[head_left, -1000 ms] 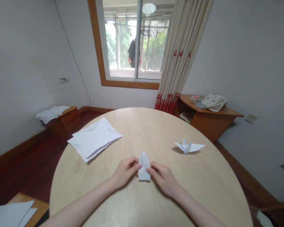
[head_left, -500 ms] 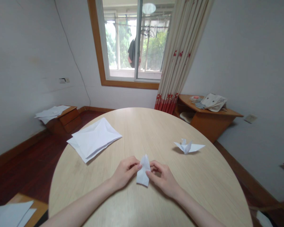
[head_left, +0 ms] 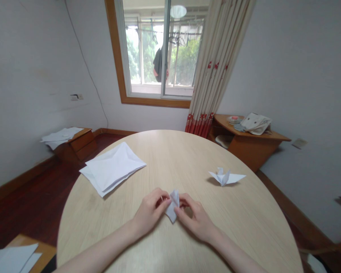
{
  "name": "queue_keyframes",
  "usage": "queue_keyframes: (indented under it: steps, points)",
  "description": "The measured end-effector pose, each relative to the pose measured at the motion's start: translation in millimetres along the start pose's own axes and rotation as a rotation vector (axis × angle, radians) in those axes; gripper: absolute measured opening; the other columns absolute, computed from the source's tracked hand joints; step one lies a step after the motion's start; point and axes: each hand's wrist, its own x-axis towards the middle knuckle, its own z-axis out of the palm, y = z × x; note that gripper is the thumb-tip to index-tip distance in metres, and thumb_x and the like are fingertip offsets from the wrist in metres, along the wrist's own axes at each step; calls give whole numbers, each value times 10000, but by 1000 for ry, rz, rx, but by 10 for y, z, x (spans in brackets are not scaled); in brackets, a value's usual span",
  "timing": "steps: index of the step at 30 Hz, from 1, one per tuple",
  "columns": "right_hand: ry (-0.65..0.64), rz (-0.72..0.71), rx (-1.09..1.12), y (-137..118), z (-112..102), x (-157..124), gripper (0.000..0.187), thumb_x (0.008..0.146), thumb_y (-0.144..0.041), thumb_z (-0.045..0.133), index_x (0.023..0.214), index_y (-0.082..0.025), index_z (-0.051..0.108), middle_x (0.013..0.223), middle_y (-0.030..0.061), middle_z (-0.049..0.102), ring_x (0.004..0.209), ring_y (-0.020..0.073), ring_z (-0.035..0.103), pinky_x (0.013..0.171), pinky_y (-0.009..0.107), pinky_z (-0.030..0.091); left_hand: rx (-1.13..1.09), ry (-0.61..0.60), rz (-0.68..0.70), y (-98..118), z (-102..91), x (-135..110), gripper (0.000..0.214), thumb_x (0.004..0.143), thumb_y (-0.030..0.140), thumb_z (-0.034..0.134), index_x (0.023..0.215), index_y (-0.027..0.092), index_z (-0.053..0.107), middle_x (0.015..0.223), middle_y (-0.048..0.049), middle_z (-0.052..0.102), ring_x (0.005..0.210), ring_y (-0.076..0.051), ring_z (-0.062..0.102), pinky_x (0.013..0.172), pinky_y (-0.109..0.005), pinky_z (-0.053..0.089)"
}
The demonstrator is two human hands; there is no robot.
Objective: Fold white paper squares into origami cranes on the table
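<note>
A small folded piece of white paper (head_left: 172,213) is held between both hands, just above the near middle of the round table. My left hand (head_left: 152,208) pinches its left edge between thumb and fingers. On the right edge my right hand (head_left: 195,215) has a similar pinch, thumb in front and fingers behind. The paper's upper part stands partly open along a fold, and its lower end points toward me. Some of the paper is covered by my thumbs and fingers. To the right on the table rests a finished white paper crane (head_left: 223,178) with spread wings.
Several white paper sheets (head_left: 115,168) lie stacked on the left of the round table (head_left: 170,151). A wooden cabinet (head_left: 252,146) bearing a cloth bag (head_left: 255,123) stands back right. More paper (head_left: 14,258) lies on a wooden surface at lower left.
The folded paper was flat with its face toward me; now it is bent and its layers spread apart at the top. Both hands have stayed close together, shifting only slightly.
</note>
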Motion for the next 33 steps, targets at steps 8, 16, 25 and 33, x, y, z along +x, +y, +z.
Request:
queue_keyframes:
  steps: [8, 16, 25, 33]
  points:
    - [-85, 50, 59, -22, 27, -12, 215, 922, -411, 495, 985, -205, 496, 839, 25, 622, 749, 146, 574, 688, 278, 463, -169, -133, -28, 103, -7, -2, 302, 945, 398, 412, 878, 173, 603, 850, -50, 632, 793, -182, 577, 749, -278, 437]
    - [-76, 58, 75, 22, 38, -13, 325, 987, -462, 323, 928, -203, 511, 804, 12, 606, 710, 133, 572, 675, 260, 443, -151, -137, -9, 81, 14, -8, 318, 967, 366, 368, 875, 172, 602, 848, -46, 629, 789, -172, 574, 750, -267, 432]
    - [-68, -38, -135, -79, 3, -17, 216, 983, -295, 328, 934, -204, 517, 853, 49, 625, 778, 163, 594, 720, 286, 454, 48, -131, 113, 150, -39, -20, 257, 957, 257, 385, 915, 173, 624, 858, -59, 674, 777, -161, 621, 727, -245, 463]
    - [21, -78, -238, -96, 59, -15, 136, 903, -200, 364, 823, -204, 474, 705, 33, 596, 617, 151, 567, 589, 253, 427, -188, -167, -142, 310, -24, 17, 161, 855, 317, 520, 892, 172, 580, 729, -39, 687, 615, -152, 649, 560, -211, 483]
